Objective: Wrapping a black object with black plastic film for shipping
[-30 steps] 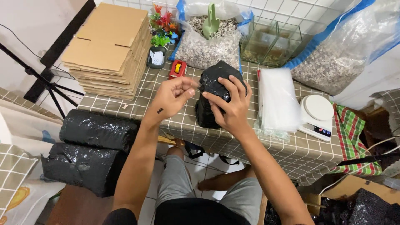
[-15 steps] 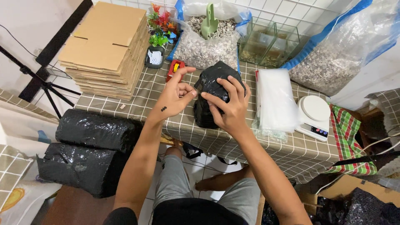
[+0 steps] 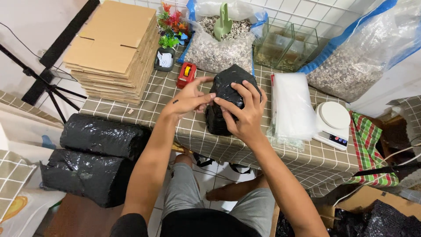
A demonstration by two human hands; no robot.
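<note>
Left hand (image 3: pixel 189 97) shifted onto upright black parcel (image 3: pixel 226 94), long axis vertical

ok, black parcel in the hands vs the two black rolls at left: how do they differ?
The black parcel stands upright on the checked table, gripped by the left hand and right hand. The black rolls lie flat, stacked below the table's edge, untouched. The parcel is lumpy and smaller; the rolls are long cylinders. Both look like glossy black wrap.
</note>
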